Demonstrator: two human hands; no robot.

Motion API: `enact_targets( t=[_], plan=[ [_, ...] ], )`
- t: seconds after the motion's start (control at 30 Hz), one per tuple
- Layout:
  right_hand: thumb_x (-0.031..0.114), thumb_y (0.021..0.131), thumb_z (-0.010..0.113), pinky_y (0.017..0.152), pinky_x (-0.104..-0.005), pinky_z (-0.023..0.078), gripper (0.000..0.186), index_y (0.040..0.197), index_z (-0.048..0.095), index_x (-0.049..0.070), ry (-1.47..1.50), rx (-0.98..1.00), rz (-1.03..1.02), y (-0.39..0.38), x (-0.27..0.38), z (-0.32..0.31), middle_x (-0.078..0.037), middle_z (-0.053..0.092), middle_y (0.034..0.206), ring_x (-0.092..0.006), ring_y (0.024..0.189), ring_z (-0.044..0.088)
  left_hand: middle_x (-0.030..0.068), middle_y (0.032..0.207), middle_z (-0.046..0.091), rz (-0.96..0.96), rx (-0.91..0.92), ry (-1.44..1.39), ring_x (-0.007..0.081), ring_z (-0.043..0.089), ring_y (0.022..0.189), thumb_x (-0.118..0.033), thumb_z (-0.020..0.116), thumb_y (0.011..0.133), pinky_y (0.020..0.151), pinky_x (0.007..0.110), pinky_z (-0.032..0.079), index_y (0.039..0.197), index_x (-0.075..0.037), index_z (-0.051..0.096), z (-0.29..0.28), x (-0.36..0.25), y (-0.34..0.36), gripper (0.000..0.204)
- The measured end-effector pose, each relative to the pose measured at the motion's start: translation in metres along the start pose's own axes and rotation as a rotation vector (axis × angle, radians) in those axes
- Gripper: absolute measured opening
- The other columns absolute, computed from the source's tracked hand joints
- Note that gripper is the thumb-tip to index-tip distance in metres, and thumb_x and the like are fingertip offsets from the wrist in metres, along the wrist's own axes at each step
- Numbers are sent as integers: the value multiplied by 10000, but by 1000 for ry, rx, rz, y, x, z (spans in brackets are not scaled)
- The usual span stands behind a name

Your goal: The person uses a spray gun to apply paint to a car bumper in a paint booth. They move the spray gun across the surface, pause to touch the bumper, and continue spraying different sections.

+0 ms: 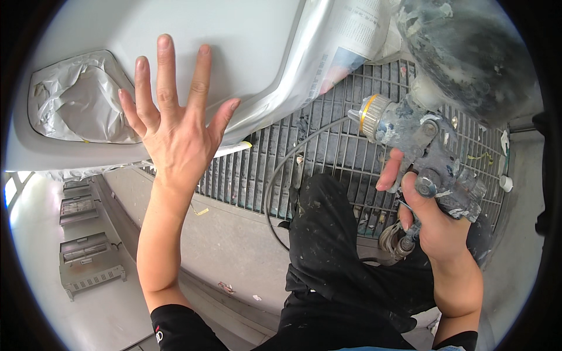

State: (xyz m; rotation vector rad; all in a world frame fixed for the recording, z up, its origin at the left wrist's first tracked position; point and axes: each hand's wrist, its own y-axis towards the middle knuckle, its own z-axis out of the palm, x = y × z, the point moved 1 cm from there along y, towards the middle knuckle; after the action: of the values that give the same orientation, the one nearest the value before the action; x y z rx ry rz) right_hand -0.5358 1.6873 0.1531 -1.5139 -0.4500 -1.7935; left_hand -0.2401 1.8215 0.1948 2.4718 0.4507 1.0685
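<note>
My left hand (172, 123) is open, fingers spread over the smooth light-grey panel (246, 41), beside a patch covered in crumpled masking material (81, 99). Masking paper and plastic sheet (342, 44) wrap the panel's right edge. My right hand (433, 228) grips a paint-stained spray gun (398, 126) by its handle, with a dirty dark cup (462, 52) on top and a hose fitting (404, 245) below. Its silver nozzle with a yellow ring points left toward the panel.
Below lies a metal grate (345, 146) with paint scraps, crossed by a thin dark hose (275, 181) and bordered by a grey floor strip (222, 240). At the lower left are grey metal boxes (91, 263). My dark-trousered legs (322, 240) are beneath me.
</note>
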Motion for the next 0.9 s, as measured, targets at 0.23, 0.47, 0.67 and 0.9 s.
enact_targets(
  t=[0.23,0.47,0.67,0.9],
  plan=[
    [135,1005,690,503,-211,430,264,1216,691,-23,52,-30,25,-1,0,-1,-78,734,1008,-75,752,630,98,1724,210,-7,46,26,375,136,1573,-680,632,916,1255,592,40,1534,-372,520,4,2,1,700],
    [152,1010,683,510,-213,429,276,1226,682,-19,39,-13,28,-1,-2,-2,-72,725,1011,-76,775,640,84,1727,191,-16,24,67,388,145,1565,-676,644,910,1244,624,96,1542,-379,508,3,-4,10,711],
    [154,1008,688,513,-217,432,286,1227,679,-31,26,-13,8,0,-3,3,-73,725,1012,-113,883,677,76,1720,233,-12,-2,23,370,165,1568,-633,676,909,1242,611,105,1535,-353,525,0,-13,21,702],
    [175,1014,686,513,-220,430,313,1249,668,-31,7,-23,15,-2,-4,2,-71,721,1017,-130,911,682,-4,1495,588,363,-199,-148,195,447,1389,-459,747,889,1158,416,263,1366,-183,669,-6,16,-10,557]
  ],
)
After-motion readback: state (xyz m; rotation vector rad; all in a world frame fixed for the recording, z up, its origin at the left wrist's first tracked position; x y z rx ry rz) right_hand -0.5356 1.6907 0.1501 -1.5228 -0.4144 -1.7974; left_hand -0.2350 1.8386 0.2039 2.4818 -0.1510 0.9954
